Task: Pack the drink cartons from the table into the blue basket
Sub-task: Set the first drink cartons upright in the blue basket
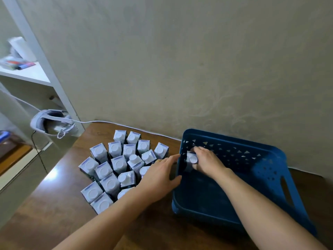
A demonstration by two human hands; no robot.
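Note:
Several white drink cartons (117,163) with round white caps stand packed together on the brown wooden table (54,204). To their right sits the blue basket (270,159), tilted toward me. My right hand (207,161) is inside the basket at its far left corner, shut on one drink carton (191,158). My left hand (160,175) rests against the basket's left wall, beside the carton group, fingers spread and thumb on the rim; it holds nothing.
A white cable (100,121) runs along the wall behind the cartons. A grey headset (52,123) lies on a low ledge at the left, under a white shelf (27,73) with small items. The wall stands close behind the table.

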